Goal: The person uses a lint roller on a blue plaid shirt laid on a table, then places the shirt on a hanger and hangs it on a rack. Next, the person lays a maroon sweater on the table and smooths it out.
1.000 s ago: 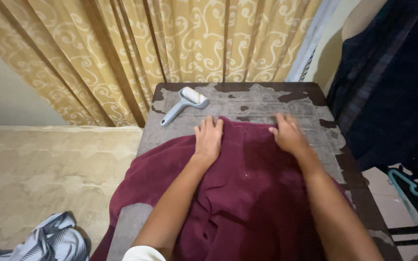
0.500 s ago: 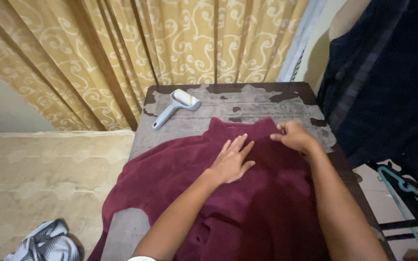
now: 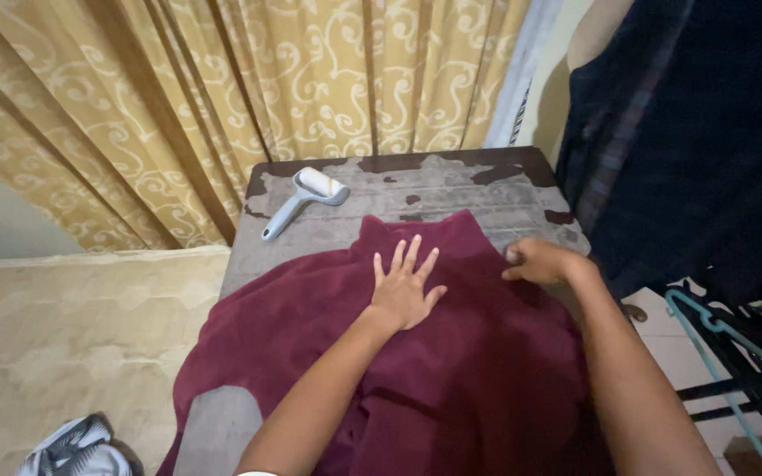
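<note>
Left hand (image 3: 405, 286) lies spread flat on maroon fleece garment (image 3: 451, 379), frame centre; right hand (image 3: 541, 263) pinches its right edge on the worktop (image 3: 451, 189).

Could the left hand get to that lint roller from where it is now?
Probably yes: the left hand lies flat on the maroon garment, and only bare table separates it from the lint roller.

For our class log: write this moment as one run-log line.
left hand: flat on garment | right hand: pinching garment edge | roller: untouched on table
</note>
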